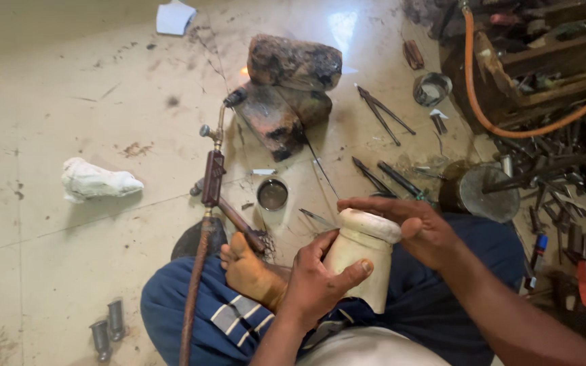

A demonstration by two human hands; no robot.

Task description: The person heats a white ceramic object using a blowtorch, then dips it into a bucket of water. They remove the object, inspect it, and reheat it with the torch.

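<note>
I sit cross-legged on a tiled floor. My left hand (320, 281) wraps around the body of a cream-white plastic jar (361, 268) held over my lap. My right hand (412, 224) rests on the jar's white lid (369, 225), fingers curled over its top. My bare foot (245, 271) lies just left of the jar. A gas torch (213, 177) with a brown hose (194, 298) lies on the floor beyond my foot, its nozzle pointing at charred bricks (286, 88).
A small round metal tin (272, 194) sits in front of me. Tongs and tweezers (382, 115) lie to the right of the bricks. A crumpled white cloth (96, 181) lies at left. A cluttered wooden tool stand with an orange hose (510, 125) fills the right.
</note>
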